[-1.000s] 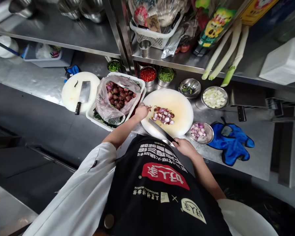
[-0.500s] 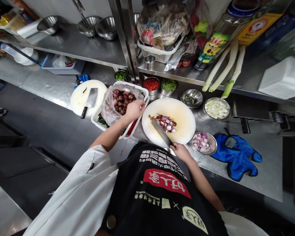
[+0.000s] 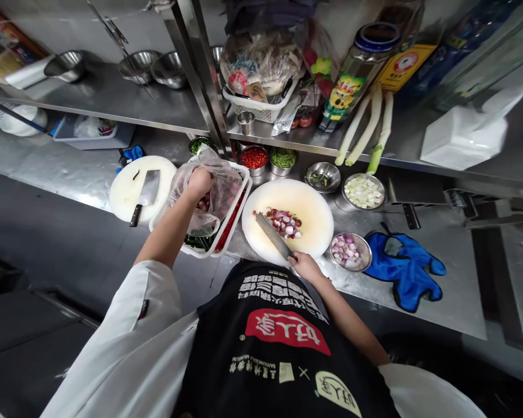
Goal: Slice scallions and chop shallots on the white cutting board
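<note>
My left hand [image 3: 200,181] is at the clear plastic bag [image 3: 218,203], its fingers closed at the film, partly hidden; the bag lies in a white basket [image 3: 243,203] and now covers most of the shallots in it. My right hand [image 3: 305,266] grips the handle of a knife [image 3: 275,237], whose blade rests flat on the round white cutting board [image 3: 318,217]. Beside the blade are peeled and cut shallots [image 3: 287,225] with brown skins. A steel bowl of shallot pieces [image 3: 347,249] stands just right of the board.
A second board [image 3: 121,191] with a cleaver [image 3: 148,188] lies at left. Bowls of red chillies [image 3: 253,158], green pieces [image 3: 283,158] and white chunks [image 3: 364,191] line the back. Blue cloth [image 3: 412,273] lies at right. The shelf edge [image 3: 287,141] overhangs behind.
My left hand has moved left from the basket's right side to the bag, and the bag's film is now raised over the shallots. The knife stays on the board; the view has shifted somewhat.
</note>
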`<state>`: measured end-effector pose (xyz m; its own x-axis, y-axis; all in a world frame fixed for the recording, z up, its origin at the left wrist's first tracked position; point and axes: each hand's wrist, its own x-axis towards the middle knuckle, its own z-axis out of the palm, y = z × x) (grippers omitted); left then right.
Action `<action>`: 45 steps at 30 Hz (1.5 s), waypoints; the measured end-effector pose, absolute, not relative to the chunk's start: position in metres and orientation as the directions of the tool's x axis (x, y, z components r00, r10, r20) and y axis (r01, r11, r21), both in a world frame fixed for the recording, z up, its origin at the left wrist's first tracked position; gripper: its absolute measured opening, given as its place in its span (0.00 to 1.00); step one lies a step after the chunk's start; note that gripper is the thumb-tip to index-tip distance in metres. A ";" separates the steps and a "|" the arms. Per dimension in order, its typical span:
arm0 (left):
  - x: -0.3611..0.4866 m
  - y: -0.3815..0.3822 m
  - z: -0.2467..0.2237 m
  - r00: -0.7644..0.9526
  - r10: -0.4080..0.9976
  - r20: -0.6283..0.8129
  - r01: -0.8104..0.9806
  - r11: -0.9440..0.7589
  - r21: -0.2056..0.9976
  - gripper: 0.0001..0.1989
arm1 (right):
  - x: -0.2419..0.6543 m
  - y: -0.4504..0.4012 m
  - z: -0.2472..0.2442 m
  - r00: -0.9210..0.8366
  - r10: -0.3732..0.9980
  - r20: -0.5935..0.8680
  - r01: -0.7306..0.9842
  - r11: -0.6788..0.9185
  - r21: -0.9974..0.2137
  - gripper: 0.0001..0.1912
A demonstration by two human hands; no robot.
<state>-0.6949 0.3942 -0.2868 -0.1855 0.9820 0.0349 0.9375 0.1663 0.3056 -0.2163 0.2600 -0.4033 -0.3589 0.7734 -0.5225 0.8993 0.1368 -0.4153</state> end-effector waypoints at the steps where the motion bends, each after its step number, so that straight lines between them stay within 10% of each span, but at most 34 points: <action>1: -0.698 0.391 -0.288 -0.206 0.978 0.023 0.926 0.187 0.328 0.21 | -0.217 0.262 -0.404 -0.357 0.778 -0.518 0.897 0.130 -0.423 0.15; 8: -0.688 0.352 -0.266 -0.362 0.925 0.112 0.882 0.301 0.362 0.18 | -0.212 0.276 -0.398 -0.317 0.793 -0.520 0.900 0.078 -0.429 0.15; 12: -0.629 0.294 -0.254 -0.211 0.948 0.240 0.899 0.092 0.427 0.13 | -0.210 0.278 -0.393 -0.287 0.794 -0.536 0.909 0.048 -0.414 0.14; 16: -0.546 0.257 -0.304 0.114 0.991 0.074 0.826 -0.136 0.548 0.12 | -0.217 0.275 -0.390 -0.270 0.792 -0.548 0.914 0.032 -0.404 0.14; 21: -0.482 0.274 -0.407 0.179 0.963 -0.203 0.815 -0.029 0.579 0.11 | -0.220 0.267 -0.377 -0.280 0.762 -0.584 0.932 0.071 -0.355 0.16; 45: -0.492 0.285 -0.457 0.254 0.962 -0.104 0.802 -0.149 0.578 0.10 | -0.253 0.270 -0.367 -0.281 0.733 -0.619 0.943 0.090 -0.322 0.19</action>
